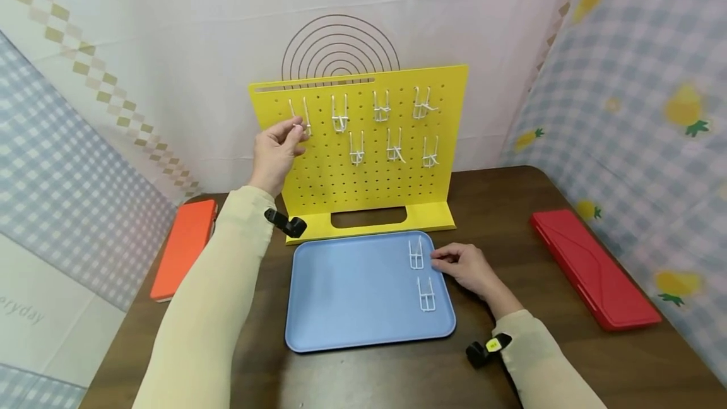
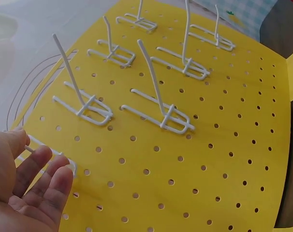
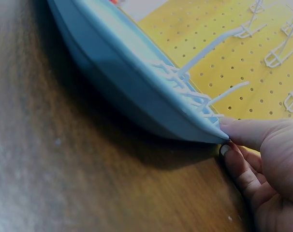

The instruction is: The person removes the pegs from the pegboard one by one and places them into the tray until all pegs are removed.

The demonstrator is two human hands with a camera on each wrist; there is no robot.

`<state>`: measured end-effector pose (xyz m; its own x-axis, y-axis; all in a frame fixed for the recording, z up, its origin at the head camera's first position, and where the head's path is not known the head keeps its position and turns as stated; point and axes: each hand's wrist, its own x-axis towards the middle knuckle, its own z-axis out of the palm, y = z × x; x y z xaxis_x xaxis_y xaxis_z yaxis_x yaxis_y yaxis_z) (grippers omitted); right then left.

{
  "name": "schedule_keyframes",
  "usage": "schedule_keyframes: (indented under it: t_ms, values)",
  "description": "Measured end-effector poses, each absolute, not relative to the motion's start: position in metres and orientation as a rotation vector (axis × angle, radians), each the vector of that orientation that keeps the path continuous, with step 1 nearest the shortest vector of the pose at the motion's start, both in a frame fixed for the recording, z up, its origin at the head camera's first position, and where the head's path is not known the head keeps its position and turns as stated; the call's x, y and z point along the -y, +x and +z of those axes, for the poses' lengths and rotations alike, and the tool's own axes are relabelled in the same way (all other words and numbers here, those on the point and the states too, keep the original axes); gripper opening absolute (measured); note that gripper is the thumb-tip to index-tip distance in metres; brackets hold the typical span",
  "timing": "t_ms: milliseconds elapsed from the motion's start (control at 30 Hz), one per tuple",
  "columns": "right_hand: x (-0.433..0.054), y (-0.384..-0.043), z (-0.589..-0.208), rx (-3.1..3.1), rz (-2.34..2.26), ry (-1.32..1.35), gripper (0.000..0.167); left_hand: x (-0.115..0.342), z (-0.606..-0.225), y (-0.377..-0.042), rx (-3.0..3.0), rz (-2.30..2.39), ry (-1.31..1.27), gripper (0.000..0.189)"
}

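At the upper left of a yellow pegboard (image 1: 318, 182), my left hand (image 1: 275, 149) pinches the prong of a white wire hook (image 1: 306, 112) between thumb and fingers. The hook lies against the board, partly hidden behind the fingers in the left wrist view. Down at the right, my right hand (image 1: 468, 268) pinches the rim of a blue tray (image 1: 352, 295), thumb above and fingers below in the right wrist view. Two more white hooks, one farther back (image 1: 416, 254) and one nearer (image 1: 426, 295), lie on the tray's right side, prongs pointing up.
Several white hooks hang in two rows on the board, their prongs sticking out toward me. An orange case (image 1: 184, 242) lies at the table's left, a red case (image 1: 593, 267) at its right. Patterned cloth (image 1: 227, 36) hangs behind and beside the table.
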<state>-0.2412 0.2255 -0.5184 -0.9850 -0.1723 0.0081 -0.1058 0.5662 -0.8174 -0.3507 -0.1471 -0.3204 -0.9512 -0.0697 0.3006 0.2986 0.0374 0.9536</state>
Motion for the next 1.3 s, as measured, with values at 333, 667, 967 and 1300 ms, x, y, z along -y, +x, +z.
schedule_keyframes:
  t_ms: [333,667,967,1300]
  values:
    - [-0.228,-0.241,-0.520,-2.713,-1.421,-0.229,0.021,0.145,-0.320,-0.348,2.005,-2.015,-0.246,0.037]
    - [-0.226,-0.238,-0.521,-2.695,-1.421,-0.197,0.024,0.144,-0.307,-0.326,2.002,-1.846,-0.370,0.035]
    - [-0.227,-0.240,-0.522,-2.714,-1.412,-0.194,0.023,0.144,-0.305,-0.296,2.033,-1.702,-0.490,0.029]
    - [-0.228,-0.241,-0.521,-2.721,-1.391,-0.208,0.023,0.119,-0.316,-0.237,2.104,-1.586,-0.529,0.022]
